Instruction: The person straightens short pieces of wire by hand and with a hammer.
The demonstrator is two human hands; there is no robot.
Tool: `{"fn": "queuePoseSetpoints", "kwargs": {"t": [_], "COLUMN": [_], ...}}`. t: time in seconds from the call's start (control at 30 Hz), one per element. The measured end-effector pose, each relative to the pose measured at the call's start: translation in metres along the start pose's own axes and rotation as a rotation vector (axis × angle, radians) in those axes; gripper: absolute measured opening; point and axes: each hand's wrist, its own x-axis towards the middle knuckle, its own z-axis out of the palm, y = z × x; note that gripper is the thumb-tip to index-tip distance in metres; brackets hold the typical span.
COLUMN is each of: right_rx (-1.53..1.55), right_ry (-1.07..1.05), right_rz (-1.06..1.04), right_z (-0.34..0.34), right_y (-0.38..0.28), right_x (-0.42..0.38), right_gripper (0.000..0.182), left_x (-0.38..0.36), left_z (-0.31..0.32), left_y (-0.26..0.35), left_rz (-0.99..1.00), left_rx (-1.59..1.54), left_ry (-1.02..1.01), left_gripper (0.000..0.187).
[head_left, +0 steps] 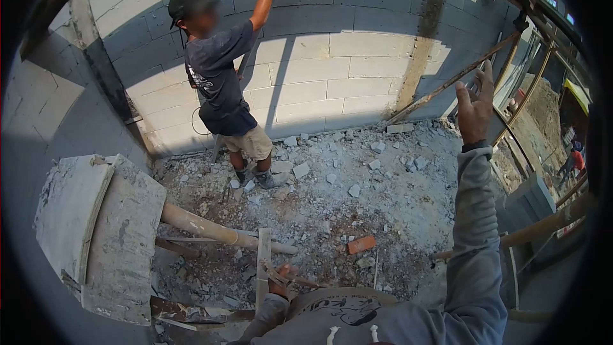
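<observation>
My right hand (474, 105) is raised at the right, palm side partly showing, with its fingers apart and nothing in them. Behind it a slanting wooden pole (450, 82) leans toward the block wall. Low in the view, my left hand (281, 280) is beside an upright wooden board (263, 262), close to a thin brown stick (303, 280). Its fingers are small and partly hidden, so their grip cannot be made out. Both arms wear grey sleeves.
A co-worker (220, 83) stands at the block wall (319, 70) with an arm raised. Rubble and a red brick (362, 245) lie on the ground. Dusty boards (121, 236) and a bamboo pole (204, 223) are at the left. Scaffold poles frame the right.
</observation>
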Motion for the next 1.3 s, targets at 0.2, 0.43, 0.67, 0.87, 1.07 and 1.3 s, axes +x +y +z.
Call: {"fn": "queuePoseSetpoints", "kwargs": {"t": [0.2,0.43,0.67,0.87,1.07,1.3], "right_rx": [0.169,0.205,0.096,-0.183,-0.291,-0.293], "right_ry": [0.031,0.089,-0.884,-1.476,-1.688,-1.649], "right_rz": [0.121,-0.047,0.057,0.417,0.618,0.694], "right_z": [0.017,0.015,0.011,0.010,-0.007,-0.027], "right_y": [-0.024,-0.039,-0.010,0.041,0.064,0.067], "right_x": [-0.016,-0.021,-0.079,-0.224,-0.336,-0.376], "right_gripper": [0.072,0.069,0.047,0.060,0.064,0.057], "left_x": [-0.017,-0.010,-0.013,-0.003,0.008,0.031], "left_z": [-0.009,-0.005,-0.003,-0.001,-0.003,-0.003], "left_y": [0.013,0.004,-0.003,-0.001,0.001,-0.001], "left_rz": [0.018,0.065,0.001,-0.089,-0.106,-0.159], "left_rx": [-0.002,0.024,0.038,-0.023,0.027,0.052], "left_ry": [0.017,-0.029,-0.137,-0.095,-0.086,-0.127], "left_gripper": [0.048,0.033,0.034,0.037,0.038,0.041]}}
